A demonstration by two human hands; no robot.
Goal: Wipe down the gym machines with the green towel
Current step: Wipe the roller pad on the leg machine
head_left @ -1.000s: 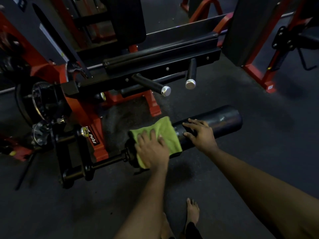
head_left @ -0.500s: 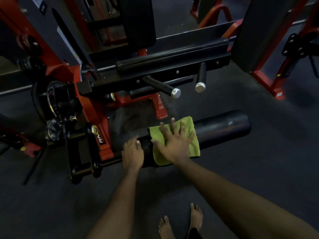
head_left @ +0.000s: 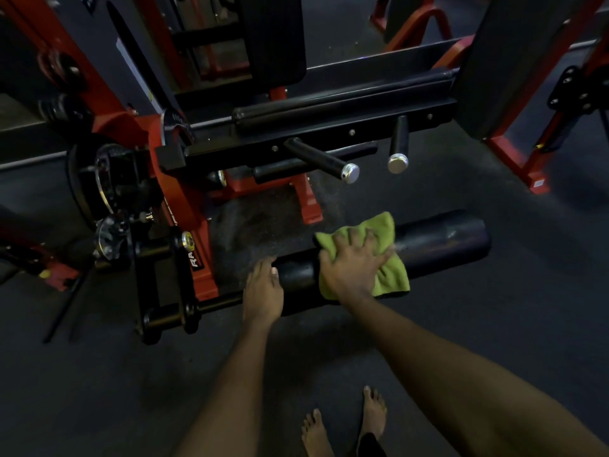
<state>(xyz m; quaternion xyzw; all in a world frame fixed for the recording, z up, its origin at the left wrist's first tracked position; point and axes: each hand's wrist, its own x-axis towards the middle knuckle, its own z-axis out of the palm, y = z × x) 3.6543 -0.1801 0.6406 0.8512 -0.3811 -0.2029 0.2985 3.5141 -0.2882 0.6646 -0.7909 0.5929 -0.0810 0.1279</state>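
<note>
floor: dark rubber gym flooring [head_left: 494,341] in dim light, with pale dust under the machine.
machine: red-and-black gym machine [head_left: 184,206] fills the left and far side. an upright black back pad [head_left: 273,37] stands behind it. two black pegs with chrome end caps [head_left: 350,173] jut toward the near side.
roller: long black padded roller [head_left: 438,239] lies across the middle, joined at its left end to the machine's arm.
green towel [head_left: 392,275]: draped over the top of the roller about midway along, slightly bunched.
right hand [head_left: 352,268]: palm down on the towel, fingers spread, pressing it to the roller.
left hand [head_left: 263,288]: rests on the roller's left end, fingers laid loosely over the pad, just left of the towel and clear of the other hand.
bare feet [head_left: 316,433]: two, on the floor at the near edge.
</note>
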